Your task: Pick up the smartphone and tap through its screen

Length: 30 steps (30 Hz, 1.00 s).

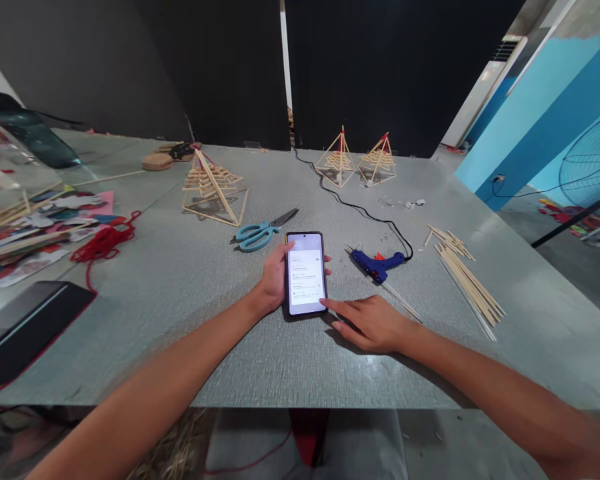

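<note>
Three stick pyramids (214, 190) stand finished on the table (180, 320). From the head view, my left hand (271, 280) keeps a clenched grip around the phone (306, 273) lying mid-table; my right hand (373, 325), grip released, touches its screen. Loose sticks (467, 280) and glue gun (377, 264) wait unused.

Phone (306, 274) screen text: too small to read. Phone left edge: covered by left hand (273, 280). Both forearms: cut off at 6 o'clock frame edge. Paper pile (25, 230) at 9 o'clock: cropped, blurred. Table (180, 347) near edge hides floor.
</note>
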{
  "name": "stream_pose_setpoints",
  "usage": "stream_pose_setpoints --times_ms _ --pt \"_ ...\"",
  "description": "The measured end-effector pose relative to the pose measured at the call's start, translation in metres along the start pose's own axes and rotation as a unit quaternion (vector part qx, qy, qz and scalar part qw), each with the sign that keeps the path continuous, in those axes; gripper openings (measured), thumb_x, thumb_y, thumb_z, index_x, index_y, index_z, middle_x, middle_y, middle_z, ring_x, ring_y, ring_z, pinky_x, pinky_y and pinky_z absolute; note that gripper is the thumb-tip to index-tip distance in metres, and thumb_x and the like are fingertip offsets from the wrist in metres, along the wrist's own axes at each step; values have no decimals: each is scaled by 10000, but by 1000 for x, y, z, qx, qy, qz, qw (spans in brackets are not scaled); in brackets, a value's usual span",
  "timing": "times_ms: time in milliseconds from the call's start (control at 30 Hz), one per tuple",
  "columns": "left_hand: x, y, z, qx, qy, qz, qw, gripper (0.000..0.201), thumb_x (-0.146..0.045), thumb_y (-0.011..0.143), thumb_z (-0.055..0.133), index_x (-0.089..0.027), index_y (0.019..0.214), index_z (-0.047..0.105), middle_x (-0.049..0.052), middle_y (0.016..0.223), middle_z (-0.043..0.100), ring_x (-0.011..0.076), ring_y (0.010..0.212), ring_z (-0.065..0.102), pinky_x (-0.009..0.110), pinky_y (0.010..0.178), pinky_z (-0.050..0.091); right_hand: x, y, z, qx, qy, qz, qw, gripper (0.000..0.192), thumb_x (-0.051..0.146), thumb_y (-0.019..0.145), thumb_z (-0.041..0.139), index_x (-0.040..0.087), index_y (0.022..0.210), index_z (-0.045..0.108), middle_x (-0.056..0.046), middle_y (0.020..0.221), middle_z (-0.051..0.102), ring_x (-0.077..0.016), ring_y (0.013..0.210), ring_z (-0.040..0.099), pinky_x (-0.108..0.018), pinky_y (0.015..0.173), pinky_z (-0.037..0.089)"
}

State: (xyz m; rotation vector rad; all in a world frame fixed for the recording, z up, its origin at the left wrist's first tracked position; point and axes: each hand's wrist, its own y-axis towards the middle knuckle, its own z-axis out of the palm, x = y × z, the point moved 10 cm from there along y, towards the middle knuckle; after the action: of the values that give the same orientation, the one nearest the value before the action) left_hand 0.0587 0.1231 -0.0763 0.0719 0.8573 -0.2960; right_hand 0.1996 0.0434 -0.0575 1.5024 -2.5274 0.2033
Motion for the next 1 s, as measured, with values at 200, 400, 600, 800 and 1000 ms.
stream_pose_setpoints --times_ms 200,400,600,800,1000 --pt "1 0 0 1 -7 -4 1000 537 -498 980 544 -97 1296 709 227 1164 831 385 936 832 493 823 656 0 0 1 -9 7 -7 1000 598 457 1168 308 151 1662 444 -147 1145 817 -243 897 768 -326 735 461" --pt "1 0 1 3 -6 -4 1000 529 -495 976 555 -95 1280 719 222 1162 834 379 932 834 470 800 660 0 0 0 -8 1 -4 1000 603 467 1167 308 145 1651 466 -150 1096 821 -247 882 765 -327 727 458" --pt "2 1 -1 -2 -3 -5 1000 539 -509 971 556 -99 1277 725 224 1166 832 383 929 832 478 796 654 -1 0 1 -7 4 -3 1000 607 469 1168 296 145 1656 458 -145 1118 820 -250 887 767 -334 726 459" --pt "0 0 0 0 4 1 1000 533 -498 977 551 -99 1286 724 225 1170 830 384 937 829 485 813 649 -1 0 2 -9 5 -5 1000 604 472 1169 301 154 1661 450 -145 1118 821 -239 886 764 -322 732 455" --pt "1 -1 0 -8 2 -4 1000 541 -507 961 568 -99 1280 725 227 1165 831 389 932 830 486 807 650 0 0 0 -4 4 -2 1000 602 461 1166 304 147 1656 460 -147 1116 820 -252 886 769 -332 723 454"
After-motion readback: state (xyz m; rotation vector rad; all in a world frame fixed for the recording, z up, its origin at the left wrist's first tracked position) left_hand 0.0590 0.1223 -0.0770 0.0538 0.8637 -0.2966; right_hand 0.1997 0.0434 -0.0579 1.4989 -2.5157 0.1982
